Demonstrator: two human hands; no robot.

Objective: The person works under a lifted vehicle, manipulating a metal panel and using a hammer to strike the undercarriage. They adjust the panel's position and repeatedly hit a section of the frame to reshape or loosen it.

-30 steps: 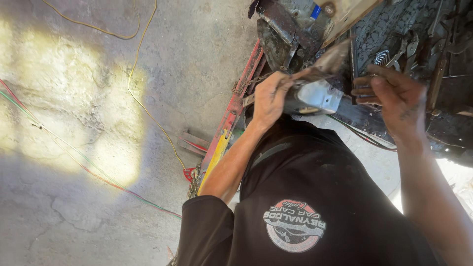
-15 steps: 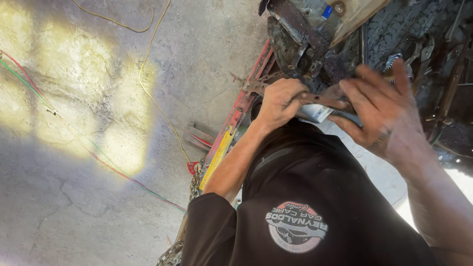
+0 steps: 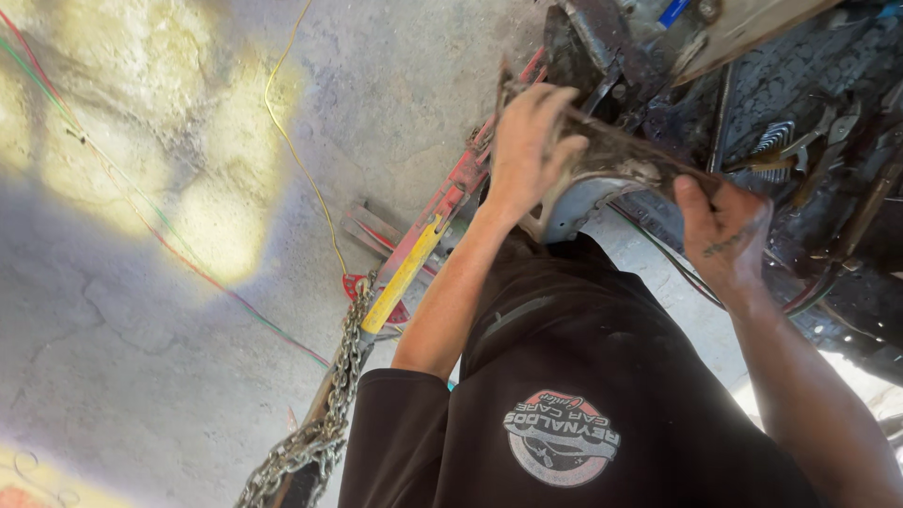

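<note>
Overhead, the head view looks down past a black shirt (image 3: 602,376) at two bare hands working on a grimy strip (image 3: 630,155), a dark, dirty piece that runs from one hand to the other. The left hand (image 3: 527,150) grips the strip's upper end, its fingers (image 3: 555,103) curled shut over the top edge with the thumb underneath. The right hand (image 3: 724,230) clamps the lower end, its thumb (image 3: 691,202) pressed on top and the other fingers folded beneath, mostly hidden. The strip thus lies between the two sets of fingers, tilted, higher at the left fingers and lower at the right ones.

Just under the strip, below the left fingers, a pale curved metal part (image 3: 574,207) shows. Beyond the right fingers sits dark, greasy machinery (image 3: 809,103) with a ribbed pedal (image 3: 776,141) and black cables (image 3: 828,282). Beside the left wrist a red and yellow bar (image 3: 423,249) slants down over the concrete floor (image 3: 141,310), and a steel chain (image 3: 329,414) hangs along its lower end. Well apart from the left fingers, a yellow wire (image 3: 292,141) and thin red and green wires (image 3: 188,263) trail across the floor, which carries bright patches of sunlight.
</note>
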